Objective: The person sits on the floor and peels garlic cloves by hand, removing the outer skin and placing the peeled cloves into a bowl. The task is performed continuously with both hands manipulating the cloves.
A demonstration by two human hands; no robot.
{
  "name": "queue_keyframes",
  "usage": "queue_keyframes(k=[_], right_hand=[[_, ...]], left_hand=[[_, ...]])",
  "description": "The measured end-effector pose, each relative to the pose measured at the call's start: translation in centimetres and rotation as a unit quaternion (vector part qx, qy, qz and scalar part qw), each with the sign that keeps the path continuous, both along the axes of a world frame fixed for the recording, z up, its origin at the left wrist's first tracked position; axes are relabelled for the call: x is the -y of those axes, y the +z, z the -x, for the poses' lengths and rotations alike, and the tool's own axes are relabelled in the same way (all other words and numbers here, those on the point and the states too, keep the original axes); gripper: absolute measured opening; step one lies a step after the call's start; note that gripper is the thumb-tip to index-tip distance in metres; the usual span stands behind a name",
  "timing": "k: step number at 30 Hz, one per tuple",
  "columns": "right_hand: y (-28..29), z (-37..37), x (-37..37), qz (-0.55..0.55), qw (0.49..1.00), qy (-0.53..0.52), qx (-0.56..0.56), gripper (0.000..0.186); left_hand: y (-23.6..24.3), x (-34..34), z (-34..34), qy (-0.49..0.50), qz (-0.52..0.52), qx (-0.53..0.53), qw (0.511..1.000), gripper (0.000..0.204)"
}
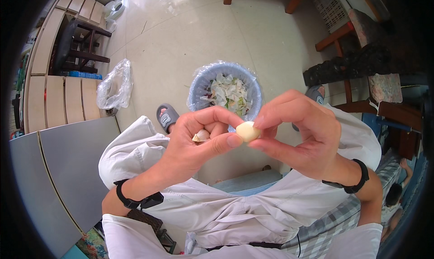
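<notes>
A peeled, pale yellow garlic clove is pinched between the fingertips of both hands, above my lap. My left hand grips its left end with thumb and forefinger. An unpeeled piece of garlic with whitish skin is tucked in that palm under the curled fingers. From the other side, my right hand pinches the clove with thumb and fingers. Just beyond the hands stands a blue basket-like bin lined with clear plastic. Papery white skins and some green scraps lie in it.
A clear plastic bag lies on the floor at left, beside a slatted wooden unit and a dark stool. Grey cabinet doors stand near my left side. Wooden furniture lines the right. Another person is at the far lower right.
</notes>
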State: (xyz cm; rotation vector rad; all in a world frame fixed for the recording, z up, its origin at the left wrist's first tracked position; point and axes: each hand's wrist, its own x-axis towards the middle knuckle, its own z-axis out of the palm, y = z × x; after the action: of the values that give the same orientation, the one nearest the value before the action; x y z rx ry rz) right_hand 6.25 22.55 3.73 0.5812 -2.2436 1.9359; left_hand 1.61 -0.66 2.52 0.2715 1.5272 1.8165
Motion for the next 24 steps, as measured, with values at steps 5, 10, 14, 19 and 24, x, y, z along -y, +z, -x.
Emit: queue_keyframes(k=[5, 10, 14, 19, 24], right_hand=[[-0.39, 0.42, 0.04, 0.015, 0.998, -0.006, -0.056, 0.030], [-0.32, 0.70, 0.23, 0.028, 0.995, -0.016, -0.096, 0.026], [0.05, 0.70, 0.31, 0.021, 0.995, -0.011, -0.101, 0.028], [-0.19, 0.57, 0.61, 0.026, 0.994, -0.006, -0.110, 0.030], [-0.63, 0.23, 0.45, -0.017, 0.989, -0.003, -0.149, 0.037]], left_hand=[[-0.05, 0.04, -0.21, -0.008, -0.005, 0.037, 0.999, 0.026], [-0.05, 0.62, 0.08, -0.039, -0.009, 0.086, 0.995, 0.039], [-0.17, 0.22, -0.04, -0.046, -0.015, 0.024, 0.999, 0.027], [-0.33, 0.25, -0.05, -0.043, -0.020, -0.047, 0.998, 0.029], [0.17, 0.22, -0.04, -0.051, -0.006, -0.066, 0.996, 0.029]])
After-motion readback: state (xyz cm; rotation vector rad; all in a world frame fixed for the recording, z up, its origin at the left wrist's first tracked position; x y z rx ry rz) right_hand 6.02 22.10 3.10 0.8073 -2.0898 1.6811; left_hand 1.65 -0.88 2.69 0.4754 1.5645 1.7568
